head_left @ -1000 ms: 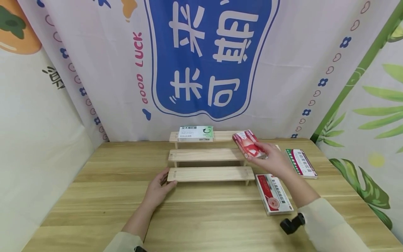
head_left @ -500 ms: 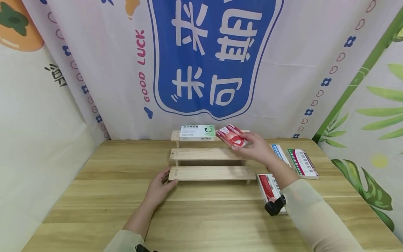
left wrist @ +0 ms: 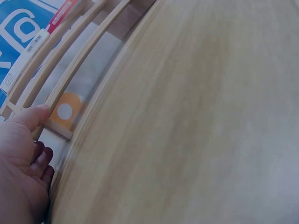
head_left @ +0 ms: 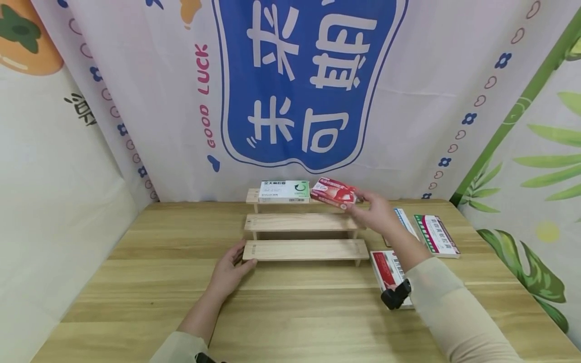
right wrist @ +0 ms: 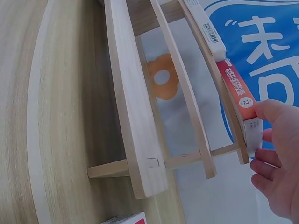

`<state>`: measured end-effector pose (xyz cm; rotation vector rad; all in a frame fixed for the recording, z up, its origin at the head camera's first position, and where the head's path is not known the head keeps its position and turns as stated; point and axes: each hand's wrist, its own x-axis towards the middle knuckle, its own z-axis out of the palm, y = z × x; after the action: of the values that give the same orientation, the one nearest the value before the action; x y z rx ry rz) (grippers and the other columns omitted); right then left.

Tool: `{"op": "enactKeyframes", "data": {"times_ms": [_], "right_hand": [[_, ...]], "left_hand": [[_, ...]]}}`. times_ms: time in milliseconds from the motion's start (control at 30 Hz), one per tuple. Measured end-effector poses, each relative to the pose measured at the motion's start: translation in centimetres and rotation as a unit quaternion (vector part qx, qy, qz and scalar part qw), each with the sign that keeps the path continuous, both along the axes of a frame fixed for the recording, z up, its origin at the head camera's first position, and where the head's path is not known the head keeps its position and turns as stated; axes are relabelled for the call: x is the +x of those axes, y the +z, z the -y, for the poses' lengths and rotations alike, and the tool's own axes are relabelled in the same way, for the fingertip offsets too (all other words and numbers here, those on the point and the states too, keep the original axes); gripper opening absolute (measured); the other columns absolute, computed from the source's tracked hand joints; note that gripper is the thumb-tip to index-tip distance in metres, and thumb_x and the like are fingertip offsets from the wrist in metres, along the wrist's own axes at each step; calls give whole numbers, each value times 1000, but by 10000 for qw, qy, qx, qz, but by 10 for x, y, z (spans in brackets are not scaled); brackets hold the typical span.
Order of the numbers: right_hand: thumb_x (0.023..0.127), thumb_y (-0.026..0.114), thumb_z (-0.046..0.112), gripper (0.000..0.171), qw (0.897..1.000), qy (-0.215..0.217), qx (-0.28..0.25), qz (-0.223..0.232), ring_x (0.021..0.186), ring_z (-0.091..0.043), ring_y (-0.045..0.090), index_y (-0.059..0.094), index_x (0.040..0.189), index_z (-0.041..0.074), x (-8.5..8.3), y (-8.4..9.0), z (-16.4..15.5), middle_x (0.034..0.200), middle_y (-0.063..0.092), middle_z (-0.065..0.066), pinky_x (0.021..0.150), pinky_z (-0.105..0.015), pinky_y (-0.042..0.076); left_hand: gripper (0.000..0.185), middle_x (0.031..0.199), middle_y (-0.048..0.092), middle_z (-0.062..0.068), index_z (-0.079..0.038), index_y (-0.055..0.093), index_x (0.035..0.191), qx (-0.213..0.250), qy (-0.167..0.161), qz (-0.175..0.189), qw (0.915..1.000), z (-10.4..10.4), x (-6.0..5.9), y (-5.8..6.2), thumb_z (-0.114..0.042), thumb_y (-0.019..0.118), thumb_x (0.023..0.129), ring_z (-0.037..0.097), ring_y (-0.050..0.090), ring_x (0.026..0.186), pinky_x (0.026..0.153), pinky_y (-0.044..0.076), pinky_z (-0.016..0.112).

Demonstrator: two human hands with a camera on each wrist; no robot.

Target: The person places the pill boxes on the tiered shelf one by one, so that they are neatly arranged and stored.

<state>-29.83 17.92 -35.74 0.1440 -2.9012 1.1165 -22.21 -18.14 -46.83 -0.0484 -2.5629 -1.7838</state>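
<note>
A three-tier wooden display rack [head_left: 305,250] stands on the table. My left hand [head_left: 228,273] grips the left end of its lowest tier, thumb on top; in the left wrist view the fingers curl beside the end leg. My right hand [head_left: 378,216] pinches the right end of a red medicine box [head_left: 333,192] at the top tier. The right wrist view has the red box [right wrist: 235,88] along the top board, thumb on its near face and fingers around its end. Left of it lies a white and green medicine box [head_left: 284,192], their ends close together.
Right of the rack lie more medicine boxes: a red and white box [head_left: 386,268] partly behind the right wrist, a blue and white box [head_left: 407,224], and a green and white box [head_left: 437,236]. A printed cloth [head_left: 408,126] hangs behind the table [head_left: 295,312].
My right hand has carried the red box left and back onto the top tier, beside the white and green box, and turned it straighter along the board. My left hand keeps its hold.
</note>
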Motion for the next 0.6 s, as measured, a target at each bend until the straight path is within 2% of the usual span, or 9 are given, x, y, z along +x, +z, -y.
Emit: {"op": "enactKeyframes", "data": {"times_ms": [300,600], "right_hand": [[81,42,57,60,9999,-67,39,-69,126,-33,30,32,133,28,-5,-5,-2,138,36,-5,97,-56,30],[88,34,51,55,9998,115,-41,-126,127,-33,28,27,135,25,-11,-8,0,140,32,-6,102,-52,26]], "left_hand": [[71,136,37,8,-12,32,132,62,-2,-4,10000,2,-1,-3,-37,65,74,24,34,125,105,28,41],[74,136,37,6,-13,32,133,36,26,36,10000,2,-2,-4,-40,65,73,24,35,125,105,29,41]]}}
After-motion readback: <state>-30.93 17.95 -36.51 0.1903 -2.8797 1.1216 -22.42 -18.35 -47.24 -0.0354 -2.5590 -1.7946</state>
